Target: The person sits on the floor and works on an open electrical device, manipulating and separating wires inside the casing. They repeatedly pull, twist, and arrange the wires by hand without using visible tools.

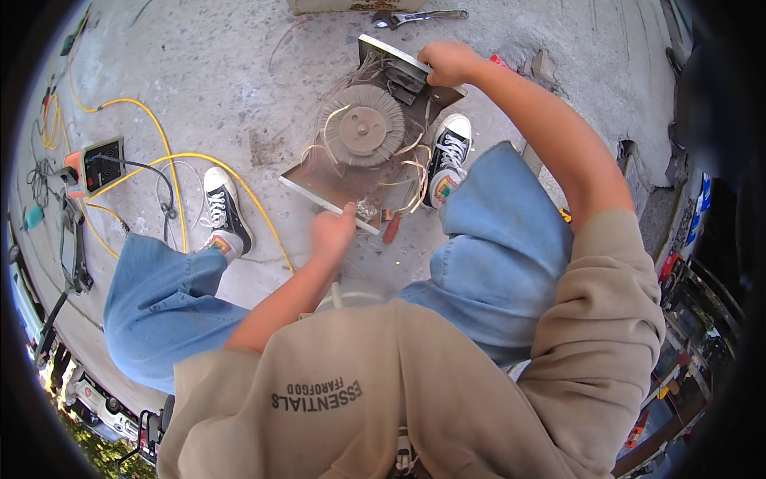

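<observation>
Between my feet on the concrete is a dusty, opened metal appliance housing with a round, finned fan wheel (363, 128) and loose pale wires. My left hand (331, 233) is closed on the near metal panel (315, 191), thumb over its edge. At the far side, my right hand (448, 64) has its fingers wrapped round the upper edge of the far metal panel (391, 53). A dark block (405, 80) with wires sits just inside that panel. Beside the near panel's right end lies a red-handled tool (392, 227), its tip hidden or too small to make out.
An adjustable wrench (419, 16) lies at the far edge, by a worn box-like object (355, 5). To the left are a yellow hose (227, 165), an orange-and-black machine (97, 166) and cables. My shoes (226, 203) flank the housing; broken concrete (544, 65) lies at right.
</observation>
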Available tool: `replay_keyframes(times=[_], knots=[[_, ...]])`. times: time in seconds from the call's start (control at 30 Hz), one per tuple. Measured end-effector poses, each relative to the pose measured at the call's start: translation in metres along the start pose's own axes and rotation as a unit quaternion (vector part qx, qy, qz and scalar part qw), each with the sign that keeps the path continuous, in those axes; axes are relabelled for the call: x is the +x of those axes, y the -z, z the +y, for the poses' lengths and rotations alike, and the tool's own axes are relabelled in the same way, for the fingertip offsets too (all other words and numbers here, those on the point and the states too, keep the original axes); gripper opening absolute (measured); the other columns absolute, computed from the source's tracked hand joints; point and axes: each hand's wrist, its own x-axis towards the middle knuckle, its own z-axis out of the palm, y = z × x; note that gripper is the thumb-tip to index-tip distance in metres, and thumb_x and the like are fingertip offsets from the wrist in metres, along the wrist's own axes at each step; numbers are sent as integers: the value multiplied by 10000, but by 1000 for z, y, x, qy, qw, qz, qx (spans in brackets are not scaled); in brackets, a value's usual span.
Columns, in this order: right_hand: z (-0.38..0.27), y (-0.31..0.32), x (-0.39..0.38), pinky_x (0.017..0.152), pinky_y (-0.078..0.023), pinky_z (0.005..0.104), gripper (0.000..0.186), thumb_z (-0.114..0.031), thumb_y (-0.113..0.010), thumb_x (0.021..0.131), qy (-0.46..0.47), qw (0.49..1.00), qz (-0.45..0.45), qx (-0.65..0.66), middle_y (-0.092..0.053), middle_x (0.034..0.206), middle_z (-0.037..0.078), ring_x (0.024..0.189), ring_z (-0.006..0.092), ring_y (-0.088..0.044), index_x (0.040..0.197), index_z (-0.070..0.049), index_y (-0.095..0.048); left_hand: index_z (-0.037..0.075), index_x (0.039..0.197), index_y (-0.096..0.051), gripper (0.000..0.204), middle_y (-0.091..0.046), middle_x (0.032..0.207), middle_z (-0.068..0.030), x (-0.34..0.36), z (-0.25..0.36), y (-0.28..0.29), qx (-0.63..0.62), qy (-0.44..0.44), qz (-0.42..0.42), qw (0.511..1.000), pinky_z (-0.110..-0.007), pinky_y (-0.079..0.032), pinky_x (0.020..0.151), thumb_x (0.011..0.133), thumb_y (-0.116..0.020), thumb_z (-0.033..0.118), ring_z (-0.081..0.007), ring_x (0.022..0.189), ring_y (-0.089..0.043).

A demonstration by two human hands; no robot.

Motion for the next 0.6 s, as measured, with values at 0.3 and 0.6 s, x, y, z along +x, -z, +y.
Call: replay_keyframes(times=[0.3, 0.6], knots=[[5, -27, -13, 769, -516, 440, 256, -227, -693, 731, -37, 999, 30, 18, -678, 951, 136, 938, 327, -639, 943, -82, -687, -63, 752, -682, 594, -654, 724, -237, 0, -9, -16, -1, -28, -21, 999, -435, -463, 713, 873, -543, 502, -368, 701, -626], [-46, -37, -71, 721, -502, 433, 208, -260, -647, 842, -34, 978, 176, 102, -624, 839, 138, 834, 338, -613, 835, -55, -611, 56, 740, -694, 293, -668, 721, -99, -21, 64, 28, -30, -200, -34, 979, -358, -467, 652, 880, -581, 288, -264, 644, -609]])
